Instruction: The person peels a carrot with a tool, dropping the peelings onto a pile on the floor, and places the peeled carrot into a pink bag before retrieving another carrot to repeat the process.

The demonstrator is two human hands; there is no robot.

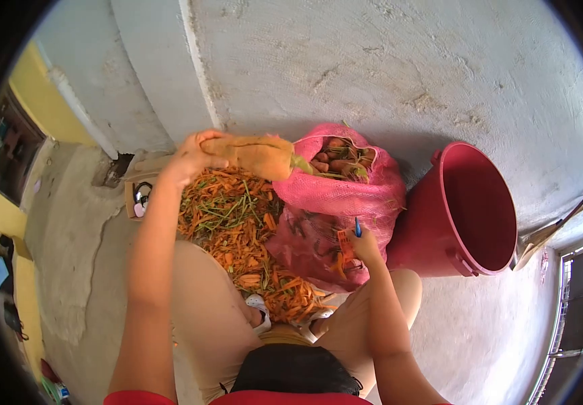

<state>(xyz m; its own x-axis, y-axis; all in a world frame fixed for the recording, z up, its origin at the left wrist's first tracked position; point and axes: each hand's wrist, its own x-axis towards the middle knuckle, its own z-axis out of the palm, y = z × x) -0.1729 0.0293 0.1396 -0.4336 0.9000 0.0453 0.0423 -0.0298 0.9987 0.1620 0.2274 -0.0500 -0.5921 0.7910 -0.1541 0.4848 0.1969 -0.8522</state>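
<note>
My left hand (193, 160) is wrapped round the thick end of a large carrot (251, 155), held up sideways with its green stem end pointing right. Lower on the right, my right hand (364, 244) is closed on a peeler (347, 244) with an orange-red part and a blue tip; its blade cannot be made out. Between my feet and the wall spreads a heap of orange and green peelings (234, 216). Beyond the carrot's stem end, an open pink mesh sack (345, 192) holds several unpeeled carrots (335, 158).
A tall dark red bin (433, 209) leans beside the sack, its mouth facing me. The rough grey wall (372, 61) stands close behind. A small cardboard box (131, 199) sits left of the peelings. My knees and white shoes (259, 314) border the heap.
</note>
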